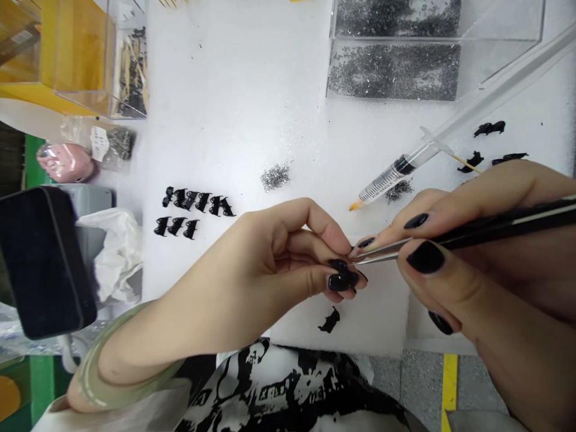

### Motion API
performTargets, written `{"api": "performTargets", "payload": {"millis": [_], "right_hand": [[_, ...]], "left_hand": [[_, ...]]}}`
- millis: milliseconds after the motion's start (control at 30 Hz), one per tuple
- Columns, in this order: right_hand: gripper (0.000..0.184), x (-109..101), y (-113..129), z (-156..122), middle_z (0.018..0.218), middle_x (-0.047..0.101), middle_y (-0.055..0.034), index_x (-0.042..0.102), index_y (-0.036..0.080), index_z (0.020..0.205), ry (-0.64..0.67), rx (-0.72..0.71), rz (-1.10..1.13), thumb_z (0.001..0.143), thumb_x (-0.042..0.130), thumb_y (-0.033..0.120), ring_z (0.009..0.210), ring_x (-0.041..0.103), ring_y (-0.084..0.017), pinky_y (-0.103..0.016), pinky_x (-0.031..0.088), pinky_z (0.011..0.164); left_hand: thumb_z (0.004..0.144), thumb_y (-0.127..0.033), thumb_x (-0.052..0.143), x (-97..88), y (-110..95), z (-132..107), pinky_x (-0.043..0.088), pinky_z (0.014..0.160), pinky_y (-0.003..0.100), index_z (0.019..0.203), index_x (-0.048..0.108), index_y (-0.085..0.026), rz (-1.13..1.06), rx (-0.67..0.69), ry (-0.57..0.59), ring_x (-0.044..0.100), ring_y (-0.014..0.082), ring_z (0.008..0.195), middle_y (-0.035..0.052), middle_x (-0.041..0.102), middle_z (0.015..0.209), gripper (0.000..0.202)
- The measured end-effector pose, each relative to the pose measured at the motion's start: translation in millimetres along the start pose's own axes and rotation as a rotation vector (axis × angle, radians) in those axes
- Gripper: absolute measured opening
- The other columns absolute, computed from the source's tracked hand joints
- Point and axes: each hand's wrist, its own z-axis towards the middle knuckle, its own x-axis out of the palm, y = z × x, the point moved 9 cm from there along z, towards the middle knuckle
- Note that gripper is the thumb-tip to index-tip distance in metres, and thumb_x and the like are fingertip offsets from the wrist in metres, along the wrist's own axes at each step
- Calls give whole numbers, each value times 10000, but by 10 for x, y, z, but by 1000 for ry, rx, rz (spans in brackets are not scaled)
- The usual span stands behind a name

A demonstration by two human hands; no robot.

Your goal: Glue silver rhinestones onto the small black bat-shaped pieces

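Observation:
My left hand (pixel 274 258) is curled at the middle of the white foam board (pixel 234 102), its thumb and fingers pinched on a small black piece (pixel 345 271). My right hand (pixel 472 252) comes in from the right and grips black-handled tweezers (pixel 450 240), whose metal tips touch the piece in my left fingers. One black piece (pixel 330 321) lies on the board just below my left hand. Two rows of several black pieces (pixel 193 210) lie to the left.
A syringe (pixel 405 168) lies on the board beside a little pile of grey bits (pixel 275 176). Clear boxes of grey bits (pixel 396 69) stand at the back. More black pieces (pixel 489 128) lie far right. A black box (pixel 42 258) sits at the left edge.

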Motion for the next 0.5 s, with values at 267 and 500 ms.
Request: {"api": "performTargets", "payload": {"millis": [267,500], "right_hand": [[141,4,50,-11,932,712,-12,601,274,1011,3,-41,129,971,614,139,629,656,-115,-176,577,471],[107,-33,101,1,952,731,-8,622,281,1006,-27,-92,140,981,626,177,584,633,-97,-156,521,418]], "left_hand": [[922,-84,743,40,-4,-16,640,742,126,922,686,-178,-111,-28,44,786,103,777,-4,811,827,110],[928,40,668,92,-96,-86,637,824,132,1003,698,-175,-183,82,129,800,112,895,6,834,936,230]]}}
